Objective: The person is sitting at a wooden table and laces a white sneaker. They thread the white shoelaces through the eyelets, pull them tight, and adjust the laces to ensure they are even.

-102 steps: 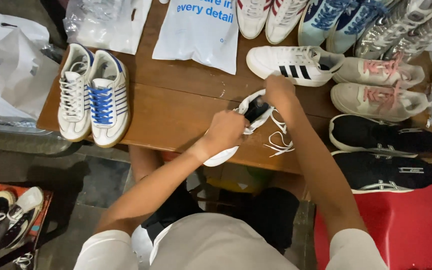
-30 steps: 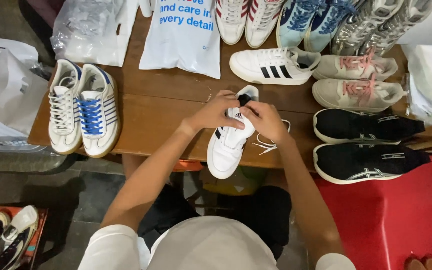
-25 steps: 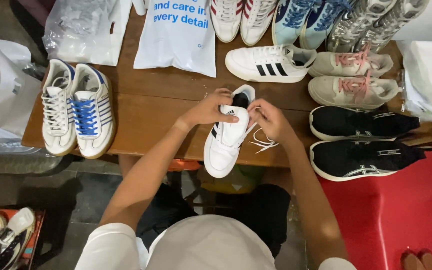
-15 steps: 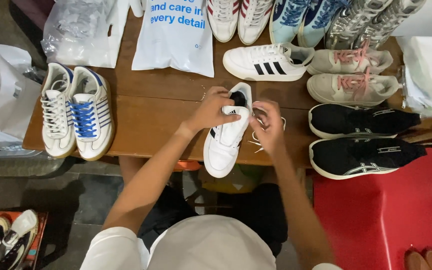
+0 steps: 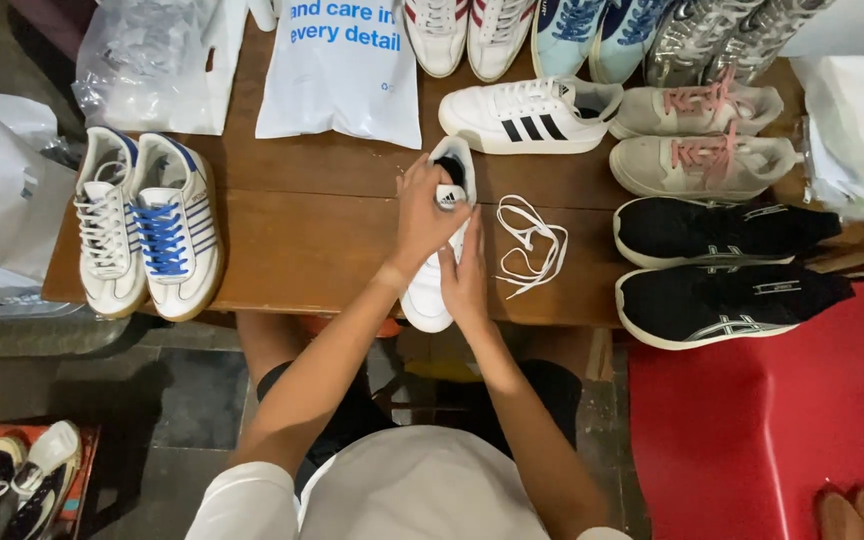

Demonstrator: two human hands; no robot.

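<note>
A white sneaker (image 5: 430, 296) with a black lining lies on the brown wooden table (image 5: 312, 240), its toe over the near edge. My left hand (image 5: 424, 212) grips its tongue and upper from the left. My right hand (image 5: 466, 278) presses against its right side near the toe. A loose white shoelace (image 5: 528, 242) lies coiled on the table just right of the shoe, touching neither hand. The matching white sneaker with black stripes (image 5: 532, 114) lies on its side behind.
Two white sneakers (image 5: 142, 226), one with blue laces, sit at the table's left end. Beige shoes with pink laces (image 5: 700, 150) and a black pair (image 5: 722, 268) fill the right. White plastic bags (image 5: 340, 68) lie at the back. A red surface (image 5: 772, 430) is at the lower right.
The lace has left my right hand and now lies on the table. My right hand moved down to the shoe's side. The shoe stayed in place under my left hand.
</note>
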